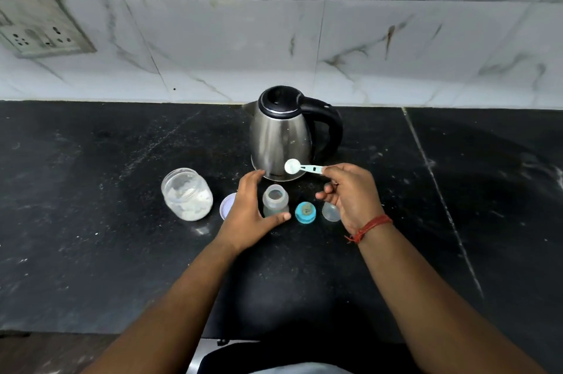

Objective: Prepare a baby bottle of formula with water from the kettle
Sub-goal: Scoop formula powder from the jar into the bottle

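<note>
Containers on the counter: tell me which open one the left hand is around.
The baby bottle, between the left hand's thumb and fingers. The powder jar stands apart to its left, and the clear cap sits under the right hand.

Kettle [280, 142] bears small print, seemingly a brand; unreadable.

Counted around the one kettle [281, 136]: one bottle [275, 200], one jar [187, 193], one scoop [300, 167], two hands.
</note>
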Available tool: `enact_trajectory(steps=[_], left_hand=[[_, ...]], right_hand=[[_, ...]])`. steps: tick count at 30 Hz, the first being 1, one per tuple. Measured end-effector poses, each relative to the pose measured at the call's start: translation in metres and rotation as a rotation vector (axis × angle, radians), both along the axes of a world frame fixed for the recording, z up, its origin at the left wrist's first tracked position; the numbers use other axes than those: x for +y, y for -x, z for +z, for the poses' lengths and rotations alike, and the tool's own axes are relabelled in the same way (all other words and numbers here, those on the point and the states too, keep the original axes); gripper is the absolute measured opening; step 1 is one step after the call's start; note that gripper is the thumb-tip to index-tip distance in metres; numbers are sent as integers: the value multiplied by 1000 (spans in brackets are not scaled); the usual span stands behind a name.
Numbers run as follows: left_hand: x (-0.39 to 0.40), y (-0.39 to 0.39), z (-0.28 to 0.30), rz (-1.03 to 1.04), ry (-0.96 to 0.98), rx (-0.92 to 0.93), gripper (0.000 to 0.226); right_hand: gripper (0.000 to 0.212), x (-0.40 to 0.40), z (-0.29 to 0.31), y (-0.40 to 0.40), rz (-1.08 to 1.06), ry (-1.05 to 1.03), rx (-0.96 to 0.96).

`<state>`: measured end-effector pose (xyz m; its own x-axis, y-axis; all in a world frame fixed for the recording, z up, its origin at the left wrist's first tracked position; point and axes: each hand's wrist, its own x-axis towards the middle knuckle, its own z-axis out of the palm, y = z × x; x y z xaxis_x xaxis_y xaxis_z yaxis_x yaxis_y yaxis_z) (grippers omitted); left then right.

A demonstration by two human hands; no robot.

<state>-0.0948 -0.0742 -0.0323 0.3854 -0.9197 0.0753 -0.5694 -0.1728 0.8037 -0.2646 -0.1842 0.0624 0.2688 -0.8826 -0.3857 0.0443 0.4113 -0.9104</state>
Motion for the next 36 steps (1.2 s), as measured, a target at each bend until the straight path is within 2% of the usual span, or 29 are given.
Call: enact_trajectory(steps=[4,6,10,17,25,33,36], left_hand=[[-4,1,-13,-24,-67,44,61],[-5,3,-12,-11,-77,92,52],[-5,5,-7,45,-26,124,51],[-7,-5,7,119,43,52,55],[-2,-17,18,124,94,21,56],[2,-25,24,108,148,37,55],[3,-25,26,105,166,30,54]], right_hand=[[9,-1,-6,5,40,-17,30],[8,-1,-7,4,66,-23,31],[8,-2,-8,1,115,-3,37],[9,0,-3,-13,173,138,114],[11,14,6,-30,238,521,303],[7,23,3,-37,327,1141,480],[10,28,5,-35,362,1303,544]])
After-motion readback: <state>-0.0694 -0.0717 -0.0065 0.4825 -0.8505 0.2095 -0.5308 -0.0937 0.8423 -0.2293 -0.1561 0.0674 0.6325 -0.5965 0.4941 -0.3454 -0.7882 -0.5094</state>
